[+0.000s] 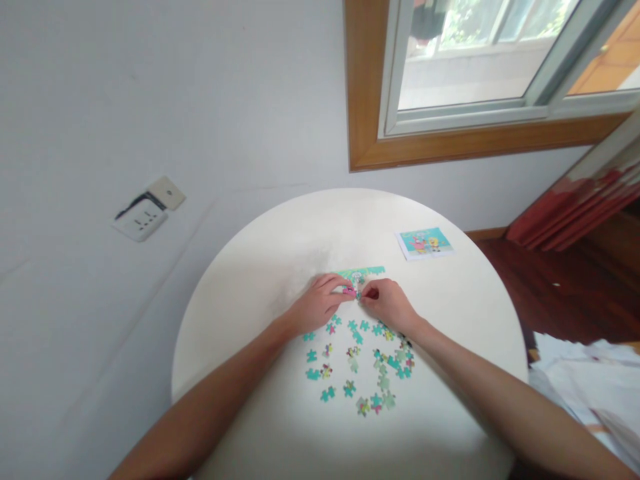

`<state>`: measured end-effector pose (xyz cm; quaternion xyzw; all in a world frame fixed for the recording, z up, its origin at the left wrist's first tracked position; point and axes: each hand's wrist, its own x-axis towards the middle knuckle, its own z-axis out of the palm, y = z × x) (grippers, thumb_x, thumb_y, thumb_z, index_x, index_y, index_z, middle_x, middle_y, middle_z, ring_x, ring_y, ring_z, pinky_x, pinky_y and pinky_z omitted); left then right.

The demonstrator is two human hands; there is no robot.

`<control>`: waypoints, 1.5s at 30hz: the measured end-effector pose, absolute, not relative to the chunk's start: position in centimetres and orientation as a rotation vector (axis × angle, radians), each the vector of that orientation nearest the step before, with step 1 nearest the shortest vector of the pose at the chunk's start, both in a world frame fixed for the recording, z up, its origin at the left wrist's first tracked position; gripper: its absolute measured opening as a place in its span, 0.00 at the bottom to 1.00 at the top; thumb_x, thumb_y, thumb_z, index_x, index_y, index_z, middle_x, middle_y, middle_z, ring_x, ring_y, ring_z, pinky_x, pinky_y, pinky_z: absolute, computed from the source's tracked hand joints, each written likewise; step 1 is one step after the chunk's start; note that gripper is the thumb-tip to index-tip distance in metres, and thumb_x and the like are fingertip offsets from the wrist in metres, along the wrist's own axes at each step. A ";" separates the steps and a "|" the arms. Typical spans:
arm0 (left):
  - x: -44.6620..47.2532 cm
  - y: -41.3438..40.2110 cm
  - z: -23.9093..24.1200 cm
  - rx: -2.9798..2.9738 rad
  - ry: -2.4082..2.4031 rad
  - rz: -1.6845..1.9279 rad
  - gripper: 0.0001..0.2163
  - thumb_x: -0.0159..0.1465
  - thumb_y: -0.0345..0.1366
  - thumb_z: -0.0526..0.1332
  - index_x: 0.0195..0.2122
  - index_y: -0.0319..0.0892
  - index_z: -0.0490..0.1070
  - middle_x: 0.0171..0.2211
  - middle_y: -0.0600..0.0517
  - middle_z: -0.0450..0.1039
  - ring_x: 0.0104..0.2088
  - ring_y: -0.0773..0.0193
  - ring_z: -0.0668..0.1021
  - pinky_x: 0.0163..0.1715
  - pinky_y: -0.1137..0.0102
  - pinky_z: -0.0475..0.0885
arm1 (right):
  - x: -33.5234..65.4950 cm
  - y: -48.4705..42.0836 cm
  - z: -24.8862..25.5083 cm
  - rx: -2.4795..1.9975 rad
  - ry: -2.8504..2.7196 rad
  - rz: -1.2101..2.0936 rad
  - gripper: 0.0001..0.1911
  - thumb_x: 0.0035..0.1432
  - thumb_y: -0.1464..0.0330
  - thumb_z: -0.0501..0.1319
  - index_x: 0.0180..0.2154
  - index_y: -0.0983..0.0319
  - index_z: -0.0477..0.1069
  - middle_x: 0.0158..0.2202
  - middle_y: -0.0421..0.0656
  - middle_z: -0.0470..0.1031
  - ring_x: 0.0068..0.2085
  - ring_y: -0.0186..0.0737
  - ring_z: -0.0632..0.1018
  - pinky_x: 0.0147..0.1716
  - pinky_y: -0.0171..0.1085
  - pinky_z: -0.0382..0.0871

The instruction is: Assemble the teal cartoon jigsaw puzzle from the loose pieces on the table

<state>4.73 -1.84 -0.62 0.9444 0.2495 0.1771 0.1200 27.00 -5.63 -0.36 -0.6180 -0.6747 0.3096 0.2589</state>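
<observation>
Jigsaw work sits near the middle of a round white bench, which stands against a pale wall below a wood-framed window. Both forearms come in from 6 o'clock and meet at the centre.

The left hand is closed narrow, with thumb and fingertips pinching a pink piece. The right hand is pinched just as tight at that piece's 3 o'clock side, and the fingertips of the two hands almost touch. Whether the right hand grips the same piece or a second one I cannot tell.

A picture card showing the finished scene lies at 2 o'clock, well apart from the hands and near the rim. The joined strip, a short green run, lies flat just at 12 o'clock of the fingertips. The loose pieces, mostly teal, are scattered at 6 o'clock between the wrists.

The step looks like fitting the pink piece against or near the strip. To do it well:

- Keep the strip flat and steady with one hand so it does not slide on the smooth top.
- Turn the piece until its tabs face the gaps.
- Lower it straight down and press only once it sits level.
- Check the colour against the card before forcing anything.
- Keep the wrists raised so they do not sweep the scattered pieces.
</observation>
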 end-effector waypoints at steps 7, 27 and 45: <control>4.8 -1.9 -0.6 2.766 0.730 0.529 0.19 0.66 0.24 0.55 0.53 0.49 0.75 0.56 0.49 0.69 0.58 0.55 0.68 0.59 0.56 0.63 | 26.4 -5.9 -0.3 -1.765 -1.888 0.750 0.05 0.54 0.70 0.62 0.30 0.60 0.78 0.28 0.41 0.80 0.30 0.37 0.76 0.31 0.33 0.62; 5.0 -2.0 -0.3 2.717 0.733 0.546 0.19 0.69 0.25 0.51 0.56 0.49 0.72 0.56 0.48 0.69 0.58 0.56 0.67 0.60 0.57 0.63 | 29.0 -5.0 -0.1 -1.770 -1.941 0.704 0.07 0.56 0.72 0.59 0.29 0.61 0.76 0.31 0.43 0.80 0.31 0.36 0.74 0.31 0.34 0.59; 5.3 -1.9 -0.5 2.715 0.825 0.577 0.15 0.71 0.33 0.52 0.56 0.47 0.71 0.56 0.47 0.69 0.59 0.55 0.67 0.61 0.56 0.61 | 31.2 -3.6 -0.1 -1.567 -1.945 0.781 0.08 0.55 0.74 0.59 0.32 0.63 0.78 0.30 0.43 0.80 0.31 0.38 0.75 0.33 0.34 0.63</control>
